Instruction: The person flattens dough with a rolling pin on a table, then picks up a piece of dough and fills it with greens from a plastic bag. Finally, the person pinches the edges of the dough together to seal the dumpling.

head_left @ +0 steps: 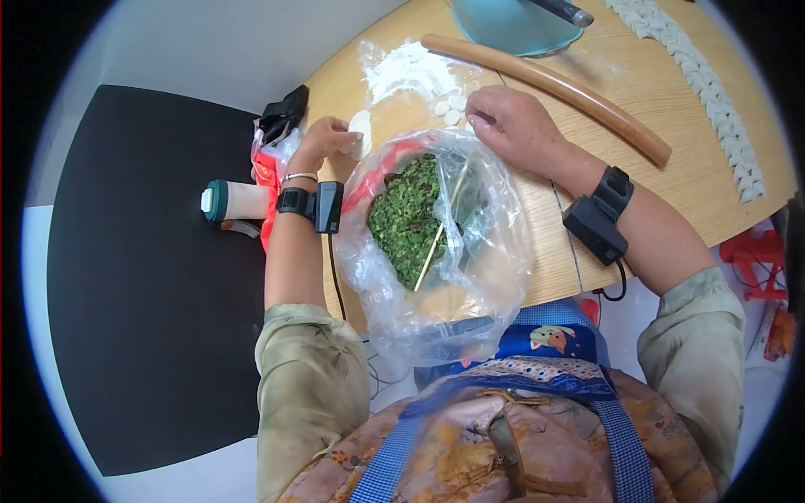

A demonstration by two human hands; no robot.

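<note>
My left hand point(319, 144) is at the table's left edge, its fingertips closed on the edge of pale, round dough wrappers point(360, 134) that overlap each other. Across from it, my right hand point(521, 127) rests with curled fingers beside several small flattened dough pieces point(449, 109); what its fingers hold, if anything, is hidden. Between my forearms sits a clear plastic bag point(495, 251), its mouth spread wide around chopped green filling point(402, 222). A light-coloured stick point(430, 256), like a chopstick, leans in the filling.
White flour point(411, 71) is scattered on the wooden table point(545, 226). A long rolling pin point(553, 80) lies behind my right hand. Rows of folded dumplings point(713, 96) line the far right. A teal bowl point(511, 25) stands at the back; a white-and-green bottle point(239, 202) is left.
</note>
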